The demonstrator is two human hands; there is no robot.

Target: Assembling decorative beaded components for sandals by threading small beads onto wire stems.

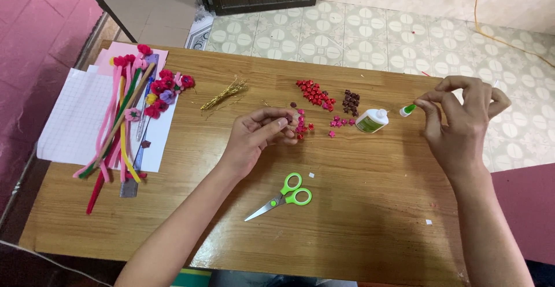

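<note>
My left hand point(260, 133) pinches a tiny piece between thumb and fingers, just above a few small pink paper stars point(302, 126) on the wooden table point(370, 217). My right hand point(459, 119) is lifted at the table's right edge, its fingertips touching the green cap point(407, 110) of a small white glue bottle point(372, 120) that lies on its side. Red stars point(315, 93), dark maroon stars point(351, 102) and more pink stars point(341, 122) lie in small heaps between the two hands.
Green-handled scissors point(283, 197) lie near the front middle. At the left, pipe cleaners point(118, 131), small paper flowers point(165, 87) and a ruler point(132, 174) rest on white and pink paper point(72, 119). A bundle of gold threads point(222, 95) lies behind. Tiled floor lies beyond the table.
</note>
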